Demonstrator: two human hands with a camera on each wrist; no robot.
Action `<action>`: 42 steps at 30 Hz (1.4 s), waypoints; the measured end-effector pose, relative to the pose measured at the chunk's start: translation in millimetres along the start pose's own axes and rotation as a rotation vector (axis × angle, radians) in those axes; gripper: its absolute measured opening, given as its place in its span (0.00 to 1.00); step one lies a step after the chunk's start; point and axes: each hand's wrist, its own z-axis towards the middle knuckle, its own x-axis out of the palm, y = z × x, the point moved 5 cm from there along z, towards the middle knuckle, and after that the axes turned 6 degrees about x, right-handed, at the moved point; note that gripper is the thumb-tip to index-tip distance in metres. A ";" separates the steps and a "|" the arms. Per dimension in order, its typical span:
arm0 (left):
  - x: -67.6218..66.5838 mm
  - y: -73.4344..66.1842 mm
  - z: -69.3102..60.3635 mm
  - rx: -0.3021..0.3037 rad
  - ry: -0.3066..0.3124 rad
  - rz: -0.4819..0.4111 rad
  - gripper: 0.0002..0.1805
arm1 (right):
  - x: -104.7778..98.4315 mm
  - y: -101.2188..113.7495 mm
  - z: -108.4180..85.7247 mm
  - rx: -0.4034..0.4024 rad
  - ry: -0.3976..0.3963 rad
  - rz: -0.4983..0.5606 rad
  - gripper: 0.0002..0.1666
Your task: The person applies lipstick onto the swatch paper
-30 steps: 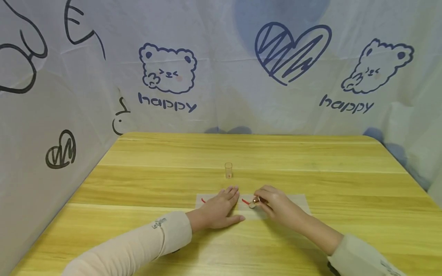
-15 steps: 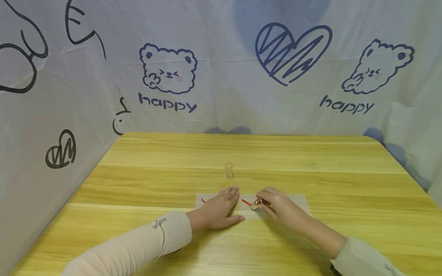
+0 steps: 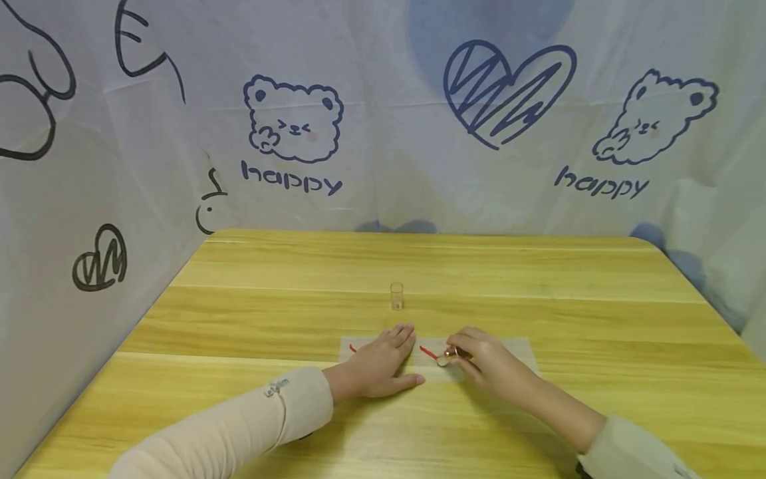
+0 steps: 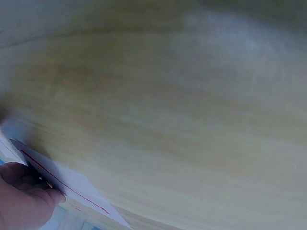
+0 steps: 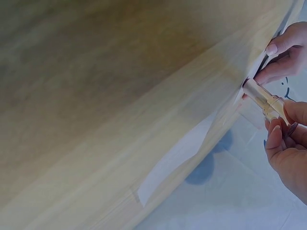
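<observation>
My left hand (image 3: 383,362) lies flat on a white paper strip (image 3: 522,347), its fingers stretched forward and thumb out to the side. Just right of it, my right hand (image 3: 487,362) pinches a lipstick in a gold tube (image 3: 450,354), held low and tilted over the strip. A short red stroke (image 3: 427,352) runs from beside my left fingers to the lipstick's end. The right wrist view shows the tube (image 5: 261,98) between thumb and fingers; its tip against the paper is hard to make out. Another red mark (image 3: 352,348) partly disappears under my left hand.
A small clear cylinder (image 3: 396,297), reddish at its base, stands upright beyond my hands. The wooden table (image 3: 269,266) meets a white cloth backdrop (image 3: 389,166) with bears and hearts drawn on it at the back and left.
My right hand has slid slightly to the right and toward me with the lipstick, and the red stroke behind it is a little longer. The left hand has stayed in place.
</observation>
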 end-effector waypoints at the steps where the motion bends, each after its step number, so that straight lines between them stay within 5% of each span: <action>1: 0.0 -0.1 0.0 0.000 0.001 -0.001 0.42 | -0.3 -0.1 -0.5 0.003 0.000 -0.002 0.11; 42: -1.2 -1.3 -1.3 0.003 0.004 -0.014 0.41 | -7.5 -0.7 -15.8 -0.010 -0.015 -0.029 0.13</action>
